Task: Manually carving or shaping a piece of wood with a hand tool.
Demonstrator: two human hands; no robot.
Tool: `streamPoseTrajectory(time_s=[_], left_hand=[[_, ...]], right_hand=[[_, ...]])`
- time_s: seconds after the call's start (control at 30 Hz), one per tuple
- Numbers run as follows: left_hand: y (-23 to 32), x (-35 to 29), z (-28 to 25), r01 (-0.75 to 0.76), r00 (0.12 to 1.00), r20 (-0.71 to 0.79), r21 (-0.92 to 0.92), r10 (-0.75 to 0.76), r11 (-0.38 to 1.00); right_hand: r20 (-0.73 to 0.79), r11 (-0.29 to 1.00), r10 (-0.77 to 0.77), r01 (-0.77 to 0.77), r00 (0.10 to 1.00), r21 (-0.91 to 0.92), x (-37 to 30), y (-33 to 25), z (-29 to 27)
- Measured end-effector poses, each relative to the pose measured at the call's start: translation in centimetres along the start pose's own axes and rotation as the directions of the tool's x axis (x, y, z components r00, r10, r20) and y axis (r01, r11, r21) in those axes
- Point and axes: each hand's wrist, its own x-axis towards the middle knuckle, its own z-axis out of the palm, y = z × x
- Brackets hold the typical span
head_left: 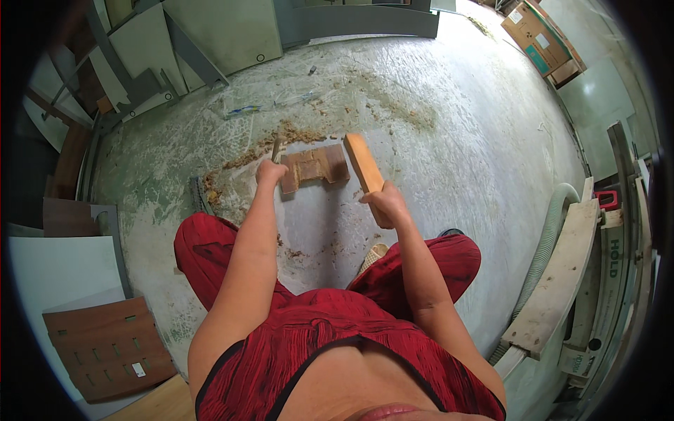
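Note:
My left hand [269, 172] is closed in a fist around a narrow, light-handled tool [277, 148], which looks like a chisel. Its lower part is hidden by the hand. Right beside that fist, a brown wooden block [330, 163] lies on the floor, with a notch cut into its near side and paler, rough wood at the cut. In my right hand [388, 203] is a long, flat-sided orange-brown wooden bar [361, 160], gripped near its close end. The bar slants up and away to the right of the block, apart from it.
Wood shavings [302, 133] litter the concrete floor [449, 126] around the block. My red-clothed knees flank the work. Panels [225, 35] lean at the back, a slotted brown board [109, 344] lies at left. A plank [554, 281] and ribbed hose [544, 245] stand at right; a carton [540, 35] sits far right.

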Motion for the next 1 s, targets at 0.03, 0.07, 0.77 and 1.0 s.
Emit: streamPoseTrajectory(time_s=[0.03, 0.07, 0.77, 1.0], left_hand=[[-1.1, 0.3, 0.9, 0.061, 0.997, 0.054, -0.076, -0.057, 0.995], [-2.2, 0.6, 1.8, 0.126, 0.988, 0.113, -0.15, -0.11, 0.981], [-2.8, 1.8, 5.5, 0.282, 0.959, 0.241, -0.865, -0.15, 0.416], [4.7, -0.4, 0.5, 0.04, 0.962, 0.216, -0.716, 0.167, 0.697]], right_hand=[[0.053, 0.998, 0.032, -0.029, 0.998, -0.05, -0.2, 0.1, 0.3], [0.055, 0.998, 0.027, -0.024, 0.998, -0.053, -0.3, 0.2, 0.6], [0.213, 0.997, 0.008, 0.009, 0.977, -0.076, 0.4, 0.8, 0.4], [0.246, 1.0, -0.017, 0.013, 0.969, 0.015, 0.4, 0.9, 0.0]])
